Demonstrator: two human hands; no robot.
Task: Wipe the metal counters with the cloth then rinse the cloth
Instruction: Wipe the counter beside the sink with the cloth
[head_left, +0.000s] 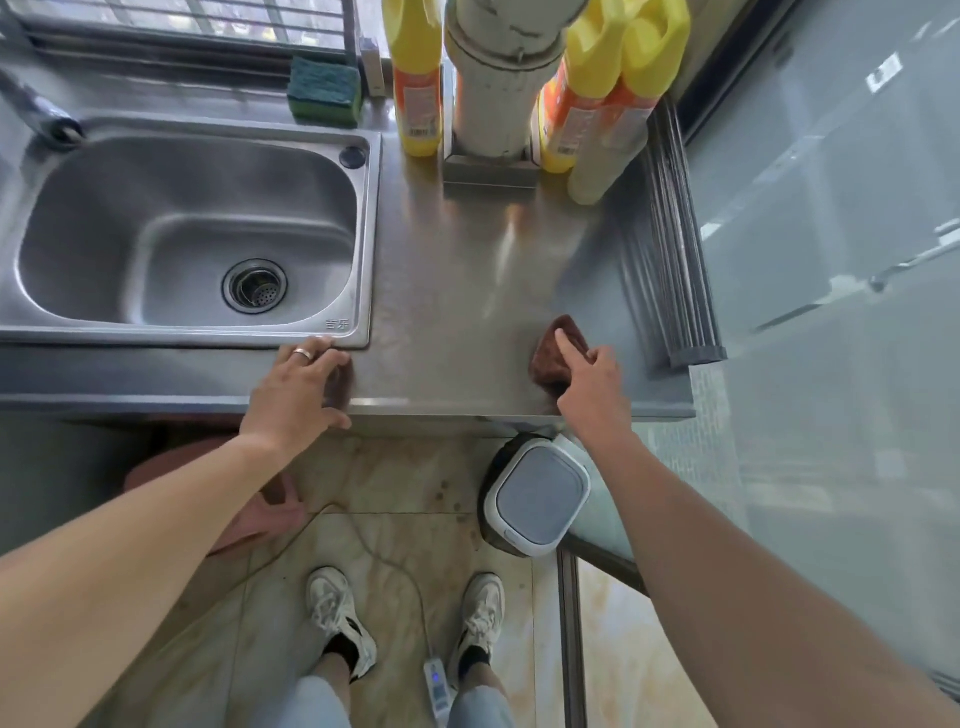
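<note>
Brown cloth (553, 358), pinched by the right hand (592, 395), should be flattened and swept across the metal counter (457, 291) while the spread-fingered left hand (298, 387) braces.

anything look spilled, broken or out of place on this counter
Nothing stands out. The metal counter shows only streaky reflections, no puddle or debris. The right hand presses the brown cloth near the front edge; the left hand rests by the sink corner. The yellow bottles stand upright at the back.
</note>
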